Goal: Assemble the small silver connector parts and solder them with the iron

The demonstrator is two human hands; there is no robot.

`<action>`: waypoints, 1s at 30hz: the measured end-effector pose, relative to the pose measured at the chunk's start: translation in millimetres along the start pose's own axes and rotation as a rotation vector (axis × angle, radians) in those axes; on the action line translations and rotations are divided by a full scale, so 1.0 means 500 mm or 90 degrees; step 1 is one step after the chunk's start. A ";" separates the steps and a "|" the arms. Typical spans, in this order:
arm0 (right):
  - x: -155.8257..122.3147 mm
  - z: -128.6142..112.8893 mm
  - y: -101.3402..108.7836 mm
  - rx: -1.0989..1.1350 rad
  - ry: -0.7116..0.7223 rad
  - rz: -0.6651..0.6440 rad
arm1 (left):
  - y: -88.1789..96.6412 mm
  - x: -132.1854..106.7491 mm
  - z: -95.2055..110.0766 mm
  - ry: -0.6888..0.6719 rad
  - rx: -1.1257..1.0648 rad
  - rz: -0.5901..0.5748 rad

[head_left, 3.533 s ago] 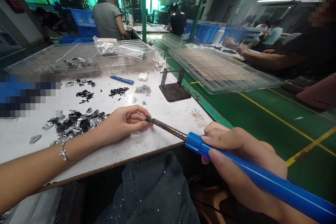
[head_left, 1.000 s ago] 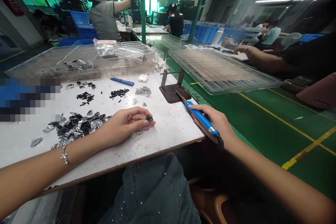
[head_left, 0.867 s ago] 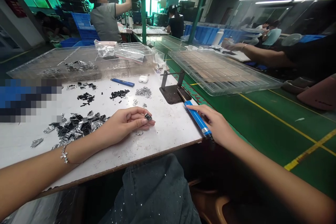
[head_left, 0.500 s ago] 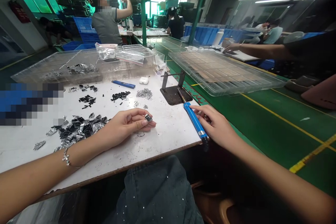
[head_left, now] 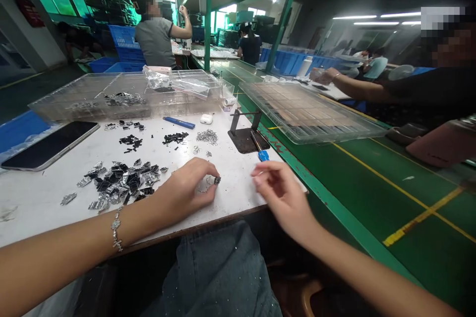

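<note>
My left hand pinches a small black-and-silver part between thumb and fingertips, above the white tabletop. Close by on the right, my right hand is curled, thumb and index fingertips together; whatever may be between them is too small to make out. Behind it a blue soldering iron leans on a dark metal stand, most of its handle hidden by the hand. Left of my left hand lies a pile of silver-and-black parts. Small wire rings and black pieces form heaps farther back.
A phone lies at the left. A blue pen-like tool and white earbud case sit behind the heaps. Clear plastic trays stand at the back; another tray is at right. Co-workers sit or stand beyond.
My right hand has moved left, away from the iron's side and towards my left hand. My left hand has turned, still pinching the small part. The view has shifted slightly.
</note>
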State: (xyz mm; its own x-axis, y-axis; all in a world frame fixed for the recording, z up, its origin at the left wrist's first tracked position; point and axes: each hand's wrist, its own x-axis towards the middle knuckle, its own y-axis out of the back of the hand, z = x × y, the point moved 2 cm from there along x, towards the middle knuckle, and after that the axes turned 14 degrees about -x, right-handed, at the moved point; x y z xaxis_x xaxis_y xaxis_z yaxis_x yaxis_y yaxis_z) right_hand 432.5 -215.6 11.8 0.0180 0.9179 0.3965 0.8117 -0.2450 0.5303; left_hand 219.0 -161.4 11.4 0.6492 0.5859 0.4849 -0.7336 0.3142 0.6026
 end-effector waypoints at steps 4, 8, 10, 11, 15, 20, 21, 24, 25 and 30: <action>0.004 -0.025 -0.083 0.066 -0.043 -0.160 | -0.004 -0.003 0.012 -0.103 0.120 0.003; 0.018 -0.014 -0.107 0.176 -0.114 -0.181 | -0.008 -0.004 0.011 -0.128 0.170 0.002; 0.021 -0.008 -0.103 0.234 -0.161 -0.204 | -0.010 -0.002 0.008 -0.124 0.163 0.006; 0.021 -0.005 -0.101 0.260 -0.179 -0.216 | -0.011 -0.001 0.006 -0.120 0.155 0.010; 0.021 -0.003 -0.094 0.336 -0.204 -0.239 | -0.011 0.002 0.004 -0.099 0.125 0.026; 0.020 0.000 -0.094 0.384 -0.205 -0.258 | -0.007 0.003 0.005 -0.087 0.103 0.025; 0.020 0.001 -0.094 0.390 -0.207 -0.260 | -0.007 0.003 0.006 -0.087 0.100 0.023; 0.020 0.002 -0.092 0.399 -0.218 -0.262 | -0.007 0.003 0.007 -0.087 0.093 0.021; 0.020 0.002 -0.091 0.402 -0.221 -0.263 | -0.007 0.003 0.007 -0.087 0.090 0.022; 0.021 -0.001 -0.088 0.414 -0.220 -0.272 | -0.004 0.004 0.008 -0.080 0.080 0.040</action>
State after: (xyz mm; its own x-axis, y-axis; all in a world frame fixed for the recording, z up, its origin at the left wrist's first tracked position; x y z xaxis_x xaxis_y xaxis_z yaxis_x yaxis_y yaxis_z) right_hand 396.7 -195.4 -7.1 -0.2750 0.9603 -0.0468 0.9613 0.2755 0.0043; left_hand 222.6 -163.8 13.5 0.6287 0.5006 0.5951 -0.7479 0.1796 0.6390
